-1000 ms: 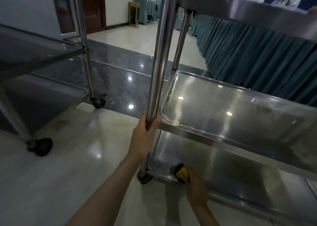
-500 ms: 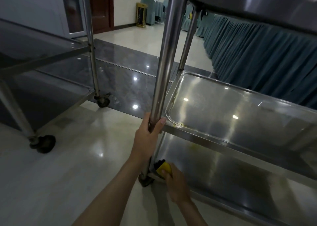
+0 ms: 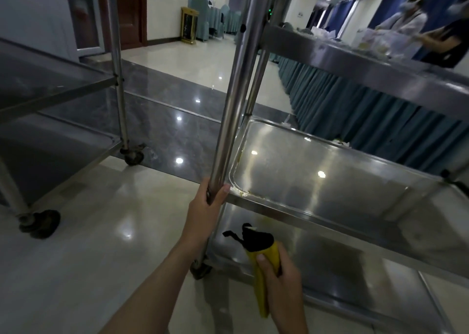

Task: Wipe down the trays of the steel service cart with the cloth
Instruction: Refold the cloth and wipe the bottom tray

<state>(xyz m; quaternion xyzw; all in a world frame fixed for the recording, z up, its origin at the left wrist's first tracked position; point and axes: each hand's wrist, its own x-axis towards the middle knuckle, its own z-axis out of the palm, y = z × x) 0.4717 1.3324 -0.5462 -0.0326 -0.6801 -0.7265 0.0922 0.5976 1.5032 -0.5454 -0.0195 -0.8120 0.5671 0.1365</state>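
The steel service cart fills the right half of the view, with a top tray (image 3: 355, 62), a middle tray (image 3: 330, 181) and a bottom tray (image 3: 342, 270). My left hand (image 3: 205, 209) grips the cart's near-left upright post (image 3: 228, 120) just at the middle tray's corner. My right hand (image 3: 281, 283) holds a bunched yellow and black cloth (image 3: 261, 252) above the front left corner of the bottom tray. Yellowish specks sit along the middle tray's near-left rim.
A second steel cart (image 3: 58, 92) on black castors stands to the left, a floor gap between the two. A long table with teal skirting (image 3: 355, 115) runs behind the cart. Two people (image 3: 418, 21) stand at its far right end.
My right hand has lifted the cloth off the bottom tray's corner and drawn it back toward me. My left hand stays on the post. The camera has tilted upward.
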